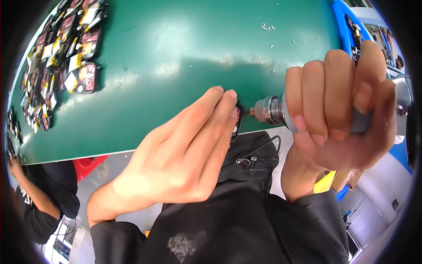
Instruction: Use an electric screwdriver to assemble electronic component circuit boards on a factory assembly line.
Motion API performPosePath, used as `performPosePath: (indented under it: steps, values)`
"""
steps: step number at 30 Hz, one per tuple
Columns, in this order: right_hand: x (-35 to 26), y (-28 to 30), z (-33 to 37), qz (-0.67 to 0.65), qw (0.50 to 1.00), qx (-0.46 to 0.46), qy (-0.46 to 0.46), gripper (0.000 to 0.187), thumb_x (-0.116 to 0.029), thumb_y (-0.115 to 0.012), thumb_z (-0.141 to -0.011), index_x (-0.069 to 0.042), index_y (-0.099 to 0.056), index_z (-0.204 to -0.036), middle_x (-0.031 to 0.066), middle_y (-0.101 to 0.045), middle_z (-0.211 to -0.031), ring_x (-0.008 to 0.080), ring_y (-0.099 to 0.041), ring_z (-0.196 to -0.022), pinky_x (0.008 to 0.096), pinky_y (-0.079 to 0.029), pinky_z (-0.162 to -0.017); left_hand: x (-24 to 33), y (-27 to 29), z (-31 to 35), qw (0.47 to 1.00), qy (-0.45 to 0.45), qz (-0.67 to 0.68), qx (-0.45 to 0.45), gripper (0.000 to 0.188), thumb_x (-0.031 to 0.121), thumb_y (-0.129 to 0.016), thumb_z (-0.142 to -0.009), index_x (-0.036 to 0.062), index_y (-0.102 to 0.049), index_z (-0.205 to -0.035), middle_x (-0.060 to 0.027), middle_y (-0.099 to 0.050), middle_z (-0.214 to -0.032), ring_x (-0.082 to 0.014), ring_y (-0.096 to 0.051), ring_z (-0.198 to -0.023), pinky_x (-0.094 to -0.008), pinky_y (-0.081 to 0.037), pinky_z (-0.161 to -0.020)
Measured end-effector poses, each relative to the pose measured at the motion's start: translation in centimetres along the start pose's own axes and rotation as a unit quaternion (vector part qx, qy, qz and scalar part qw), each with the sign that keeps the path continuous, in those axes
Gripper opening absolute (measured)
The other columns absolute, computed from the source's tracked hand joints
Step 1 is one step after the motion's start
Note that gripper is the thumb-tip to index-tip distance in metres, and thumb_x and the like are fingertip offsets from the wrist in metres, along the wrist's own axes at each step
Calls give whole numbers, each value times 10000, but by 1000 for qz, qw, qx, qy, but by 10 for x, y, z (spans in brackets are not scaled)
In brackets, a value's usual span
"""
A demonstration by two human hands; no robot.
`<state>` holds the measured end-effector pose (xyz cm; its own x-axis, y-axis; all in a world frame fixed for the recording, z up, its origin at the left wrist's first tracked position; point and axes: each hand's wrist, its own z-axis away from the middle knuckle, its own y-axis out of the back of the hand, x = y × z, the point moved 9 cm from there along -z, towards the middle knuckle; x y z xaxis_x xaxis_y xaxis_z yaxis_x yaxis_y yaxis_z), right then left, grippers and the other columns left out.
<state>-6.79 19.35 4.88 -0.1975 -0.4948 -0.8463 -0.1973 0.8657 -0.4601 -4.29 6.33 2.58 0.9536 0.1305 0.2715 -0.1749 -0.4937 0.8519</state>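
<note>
In the head view, the right hand (340,108) clasps a power screwdriver (269,110), bit at the small device (238,123) by the counter's (140,26) near edge; the left hand (182,154) covers it, grip hidden. Apparently screw-driving; next calls for steady, square pressure.

1 screwdriver (276,110), 1 lone device (238,122), 1 table (176,26), about 10 screws (271,46); piled devices (89,44) uncountable.

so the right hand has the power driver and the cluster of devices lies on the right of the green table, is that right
Not quite: in the head view, the cluster of devices lies on the left of the green table. The right hand does have the power driver.
</note>
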Motion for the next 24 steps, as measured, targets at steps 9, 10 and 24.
performPosePath:
  steps: [9, 10, 24]
  values:
    - [-7, -18, -9, 19, 998, -33, 54, 219, -276, -478, -1011, -100, -441, -887, -30, -425, -539, 81, -404, -423, 246, -381, -472, 7, 10, -6, 998, 15, 3, -57, 432, 46, -703, -671, -135, -631, -1056, -244, -622, -1152, -382, -619, -1073, -425, -574, -845]
    - [-3, -18, -10, -8, 997, -53, 49, 205, -263, -507, -1001, -96, -447, -899, -28, -430, -524, 81, -404, -410, 244, -382, -455, 7, 10, -2, 999, 15, -10, -40, 412, 50, -702, -687, -131, -634, -1052, -239, -626, -1151, -376, -622, -1070, -420, -569, -858]
    - [-1, 69, 70, -195, 946, 217, 140, 199, -262, -433, -1008, -78, -476, -944, -13, -378, -524, 103, -352, -418, 289, -368, -480, -127, 143, 51, 867, 293, -395, 80, 466, -42, -626, -850, 26, -573, -1308, -181, -490, -1414, -366, -448, -1315, -456, -391, -1067]
